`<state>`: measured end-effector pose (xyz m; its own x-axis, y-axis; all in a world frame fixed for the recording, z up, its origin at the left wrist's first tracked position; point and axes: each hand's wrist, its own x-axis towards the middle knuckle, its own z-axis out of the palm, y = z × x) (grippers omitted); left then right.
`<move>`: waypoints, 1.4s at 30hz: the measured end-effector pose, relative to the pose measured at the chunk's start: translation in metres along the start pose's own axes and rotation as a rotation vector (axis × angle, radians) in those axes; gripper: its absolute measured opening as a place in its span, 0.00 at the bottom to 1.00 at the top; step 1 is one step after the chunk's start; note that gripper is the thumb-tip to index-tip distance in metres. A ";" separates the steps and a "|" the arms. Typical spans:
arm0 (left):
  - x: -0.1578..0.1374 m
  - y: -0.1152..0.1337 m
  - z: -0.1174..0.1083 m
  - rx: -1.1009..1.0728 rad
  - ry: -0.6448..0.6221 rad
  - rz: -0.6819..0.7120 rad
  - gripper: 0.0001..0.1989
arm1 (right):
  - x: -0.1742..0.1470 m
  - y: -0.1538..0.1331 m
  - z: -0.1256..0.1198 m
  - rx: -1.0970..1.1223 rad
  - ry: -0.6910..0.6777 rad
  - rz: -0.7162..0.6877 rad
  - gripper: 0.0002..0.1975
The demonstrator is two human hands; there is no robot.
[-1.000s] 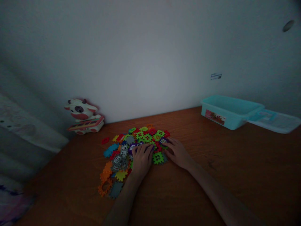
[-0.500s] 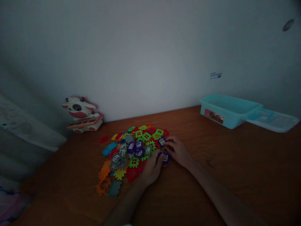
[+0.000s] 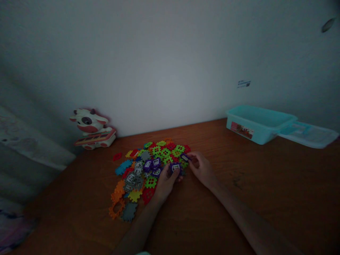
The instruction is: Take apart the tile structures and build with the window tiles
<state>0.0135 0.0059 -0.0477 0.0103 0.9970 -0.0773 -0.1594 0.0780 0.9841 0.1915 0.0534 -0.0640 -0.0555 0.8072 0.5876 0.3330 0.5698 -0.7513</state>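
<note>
The left hand grips a purple window block between thumb and fingers, the thumb lying over the lower part of its white frame. The right hand, just beside it, pinches a second, tilted purple block between thumb and fingertips at the right edge of the pile. The two held blocks are near each other, and I cannot tell whether they touch.

Left of the left hand, three more purple blocks lie close together on the pile, next to grey window pieces. A green window piece and a red piece lie near the left wrist. More green pieces cover the far side. Toward the near left are a yellow piece, an orange ring and a dark grey square; a blue piece lies at the left side.

Everything rests on a brown wooden table. A toy cow with a keyboard stands at the back left, by the wall. At the back right is a turquoise tub, with a pale lid beside it.
</note>
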 end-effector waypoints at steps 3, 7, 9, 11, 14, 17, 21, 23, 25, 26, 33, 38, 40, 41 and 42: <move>-0.002 0.000 -0.002 0.068 -0.015 0.033 0.23 | 0.002 0.001 0.001 0.120 0.060 0.194 0.10; -0.004 -0.004 -0.004 0.097 -0.026 0.039 0.19 | 0.007 0.003 0.000 0.316 0.128 0.365 0.13; -0.005 -0.005 -0.001 0.031 -0.013 0.016 0.19 | 0.008 0.004 -0.001 0.375 0.155 0.427 0.17; -0.006 -0.004 0.002 -0.095 -0.011 -0.023 0.21 | 0.009 0.004 -0.001 0.443 0.174 0.504 0.20; -0.007 -0.002 0.006 -0.232 -0.031 -0.078 0.26 | 0.009 0.003 0.001 0.551 0.201 0.573 0.23; -0.006 -0.002 0.006 -0.239 -0.040 -0.081 0.25 | 0.009 0.004 0.003 0.607 0.201 0.597 0.26; -0.005 -0.005 0.004 -0.282 -0.015 -0.059 0.26 | 0.010 0.004 0.003 0.586 0.146 0.605 0.25; -0.003 -0.006 0.003 -0.253 -0.004 -0.053 0.24 | 0.009 0.002 0.002 0.575 0.125 0.592 0.23; -0.003 -0.006 0.003 -0.159 -0.008 -0.026 0.22 | 0.009 -0.001 0.001 0.569 0.088 0.583 0.22; -0.003 -0.006 0.003 -0.100 -0.013 -0.006 0.22 | 0.008 -0.004 0.001 0.566 0.066 0.577 0.21; -0.012 0.001 0.014 0.158 -0.031 0.074 0.27 | 0.007 -0.014 0.001 0.536 -0.032 0.558 0.20; -0.012 0.002 0.018 0.184 -0.139 0.079 0.25 | 0.006 -0.015 0.003 0.516 -0.024 0.582 0.20; -0.012 -0.001 0.017 0.190 -0.172 0.079 0.24 | 0.005 -0.014 0.003 0.504 -0.038 0.588 0.21; -0.013 -0.003 0.017 0.200 -0.170 0.082 0.23 | 0.005 -0.013 0.004 0.508 -0.044 0.590 0.21; -0.014 -0.004 0.016 0.218 -0.153 0.084 0.22 | 0.004 -0.012 0.004 0.516 -0.049 0.595 0.21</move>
<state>0.0300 -0.0084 -0.0485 0.1577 0.9874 0.0146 0.0498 -0.0227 0.9985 0.1839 0.0503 -0.0535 -0.0504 0.9980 0.0387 -0.1581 0.0303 -0.9870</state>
